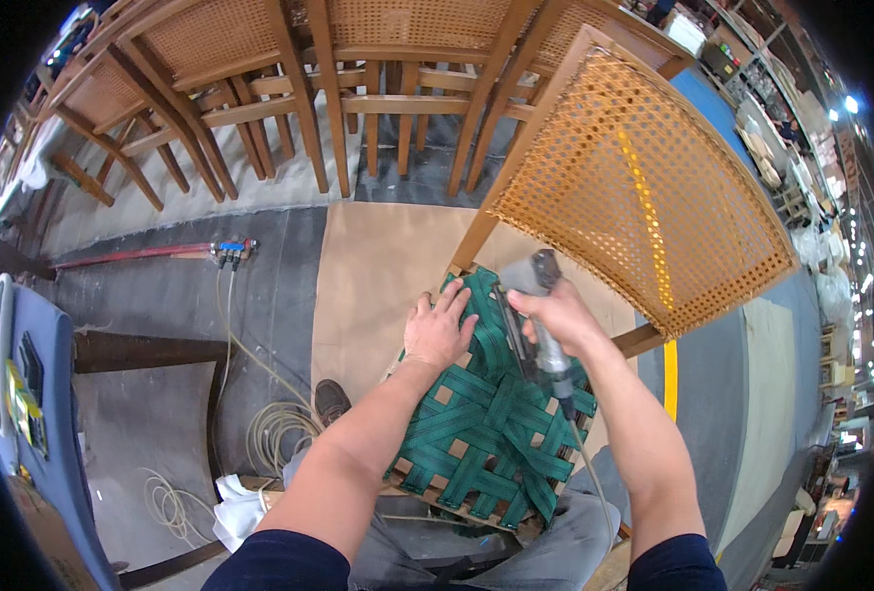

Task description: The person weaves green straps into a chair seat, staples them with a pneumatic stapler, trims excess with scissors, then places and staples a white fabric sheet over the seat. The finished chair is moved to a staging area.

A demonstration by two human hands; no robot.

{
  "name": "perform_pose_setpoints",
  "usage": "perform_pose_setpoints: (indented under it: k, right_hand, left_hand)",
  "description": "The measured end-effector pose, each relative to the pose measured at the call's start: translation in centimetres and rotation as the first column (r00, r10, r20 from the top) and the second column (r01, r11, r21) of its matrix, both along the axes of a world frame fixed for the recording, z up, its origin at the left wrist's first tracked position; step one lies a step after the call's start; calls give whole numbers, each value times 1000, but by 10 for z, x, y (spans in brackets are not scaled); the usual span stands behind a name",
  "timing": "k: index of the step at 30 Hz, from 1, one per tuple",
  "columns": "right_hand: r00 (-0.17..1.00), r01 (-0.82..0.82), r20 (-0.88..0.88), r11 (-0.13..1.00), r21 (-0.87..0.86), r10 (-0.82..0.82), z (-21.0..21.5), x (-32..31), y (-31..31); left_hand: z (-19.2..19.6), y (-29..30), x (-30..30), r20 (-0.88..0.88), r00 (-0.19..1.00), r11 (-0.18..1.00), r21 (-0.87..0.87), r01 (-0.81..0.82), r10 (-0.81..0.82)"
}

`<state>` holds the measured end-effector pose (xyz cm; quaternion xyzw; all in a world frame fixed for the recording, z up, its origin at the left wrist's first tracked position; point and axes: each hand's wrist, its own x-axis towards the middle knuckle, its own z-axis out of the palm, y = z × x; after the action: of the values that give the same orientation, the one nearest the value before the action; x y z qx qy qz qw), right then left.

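Note:
A wooden chair with a cane back (644, 187) stands before me, its seat frame crossed by woven green webbing straps (501, 404). My left hand (435, 330) lies on the webbing near the seat's far left corner, fingers spread and holding nothing. In my right hand (567, 317) is a grey air staple gun (553, 357), gripped by its body over the right part of the webbing. A hose (587, 453) runs from the tool down toward my lap. Whether the gun's nose touches a strap or the frame cannot be made out.
Several cane-backed chairs (407, 103) line the far side. Brown cardboard (368, 266) covers the floor under the chair. At left are a red pipe with a blue fitting (232, 248), coiled hose (277, 430) and a blue-padded surface (48, 364). My shoe (332, 402) is beside the cardboard.

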<state>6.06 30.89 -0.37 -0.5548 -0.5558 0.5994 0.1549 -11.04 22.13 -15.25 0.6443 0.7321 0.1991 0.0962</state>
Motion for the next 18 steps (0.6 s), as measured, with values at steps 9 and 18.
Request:
perform_pose_setpoints:
  k: [9, 18]
  right_hand:
    - [988, 64, 139, 998, -11, -62, -58, -39, 21]
    - [980, 56, 190, 998, 6, -56, -68, -45, 26]
  left_hand:
    - [-8, -3, -6, -5, 1000, 998, 59, -14, 15]
    - [-8, -1, -4, 50, 999, 999, 41, 7, -9]
